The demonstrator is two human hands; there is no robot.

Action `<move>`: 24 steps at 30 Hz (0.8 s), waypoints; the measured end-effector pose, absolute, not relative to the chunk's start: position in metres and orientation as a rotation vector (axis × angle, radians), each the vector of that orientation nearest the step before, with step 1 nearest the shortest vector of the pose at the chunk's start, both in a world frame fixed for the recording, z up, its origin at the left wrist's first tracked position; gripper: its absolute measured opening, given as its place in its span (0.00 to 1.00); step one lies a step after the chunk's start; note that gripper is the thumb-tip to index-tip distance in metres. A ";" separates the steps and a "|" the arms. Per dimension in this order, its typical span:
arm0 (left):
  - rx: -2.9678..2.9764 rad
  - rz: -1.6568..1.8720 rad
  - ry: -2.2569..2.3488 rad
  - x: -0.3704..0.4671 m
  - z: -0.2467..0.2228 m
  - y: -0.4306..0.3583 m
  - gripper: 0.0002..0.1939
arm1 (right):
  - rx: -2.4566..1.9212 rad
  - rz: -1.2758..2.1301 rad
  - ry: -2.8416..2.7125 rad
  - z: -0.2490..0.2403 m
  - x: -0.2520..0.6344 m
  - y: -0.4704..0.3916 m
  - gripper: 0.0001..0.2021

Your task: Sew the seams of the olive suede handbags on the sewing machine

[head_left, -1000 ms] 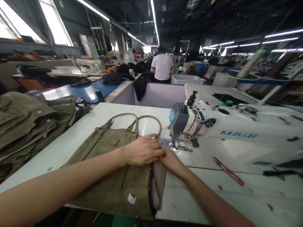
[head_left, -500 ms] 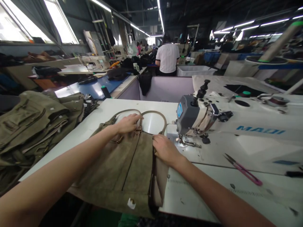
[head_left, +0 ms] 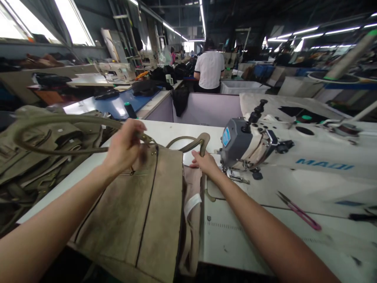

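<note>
White worktable point(head_left: 232, 245), with a sewing machine point(head_left: 300, 153) at right and a heap of olive fabric point(head_left: 32, 169) at left. The olive bag point(head_left: 160, 200) lies between them on the table, near centre. Of its two handles, the near handle point(head_left: 73, 119) loops out leftward; the far handle point(head_left: 204, 139) bends toward the machine. Left hand point(head_left: 126, 144): fingers curled by the near handle's base — blurred, closure cannot be told. Right hand point(head_left: 206, 164): grasping the far handle. Pink-handled snips point(head_left: 297, 211) lie at right.
</note>
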State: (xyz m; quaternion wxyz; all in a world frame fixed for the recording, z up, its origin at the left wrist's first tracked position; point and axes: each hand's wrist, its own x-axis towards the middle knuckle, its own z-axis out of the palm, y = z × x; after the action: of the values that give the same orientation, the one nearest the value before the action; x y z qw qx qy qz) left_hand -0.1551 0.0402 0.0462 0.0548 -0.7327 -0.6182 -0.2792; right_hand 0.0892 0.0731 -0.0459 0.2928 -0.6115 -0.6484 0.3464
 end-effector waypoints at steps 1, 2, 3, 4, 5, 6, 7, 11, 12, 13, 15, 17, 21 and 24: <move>-2.284 -0.664 -1.913 -0.149 0.043 0.039 0.28 | -1.613 0.917 -1.716 -0.048 0.088 0.072 0.13; -2.352 -0.449 -1.925 -0.140 0.037 0.037 0.31 | -1.592 0.901 -1.709 -0.049 0.087 0.069 0.12; -2.396 -0.250 -1.912 -0.130 0.031 0.035 0.34 | -1.571 0.872 -1.703 -0.051 0.088 0.064 0.13; -2.406 -0.081 -1.881 -0.118 0.026 0.032 0.34 | -1.547 0.835 -1.698 -0.053 0.091 0.057 0.14; -2.395 0.070 -1.844 -0.105 0.023 0.028 0.31 | -1.522 0.793 -1.692 -0.055 0.095 0.048 0.18; -2.396 0.163 -1.783 -0.093 0.021 0.023 0.27 | -1.501 0.750 -1.683 -0.059 0.100 0.038 0.22; -2.431 0.188 -1.697 -0.082 0.021 0.018 0.23 | -1.483 0.710 -1.671 -0.062 0.106 0.026 0.25; -2.844 0.044 -1.134 -0.052 0.015 0.009 0.14 | -1.448 0.601 -1.607 -0.075 0.128 -0.034 0.23; -2.941 -0.007 -0.990 -0.048 0.010 0.011 0.14 | -1.436 0.581 -1.600 -0.076 0.131 -0.050 0.20; -3.007 -0.057 -0.920 -0.045 0.003 0.014 0.15 | -1.423 0.566 -1.607 -0.076 0.133 -0.065 0.17; -3.072 -0.130 -0.963 -0.042 -0.012 0.024 0.21 | -1.388 0.564 -1.677 -0.075 0.133 -0.091 0.11; -3.066 -0.068 -1.135 -0.042 -0.023 0.035 0.25 | -1.319 0.557 -1.830 -0.072 0.130 -0.108 0.10; -3.071 0.103 -1.171 -0.039 -0.032 0.047 0.30 | -1.286 0.506 -2.020 -0.070 0.131 -0.119 0.14; -2.938 -0.105 -1.316 -0.029 -0.042 0.039 0.33 | -1.345 0.537 -2.001 -0.070 0.141 -0.122 0.16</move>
State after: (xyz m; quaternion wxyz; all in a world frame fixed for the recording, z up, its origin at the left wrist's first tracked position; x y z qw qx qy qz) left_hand -0.0288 0.0394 -0.0418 -0.0395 -0.9115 -0.4082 -0.0327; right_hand 0.1410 -0.1218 -0.0697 0.3293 -0.5142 -0.7649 0.2051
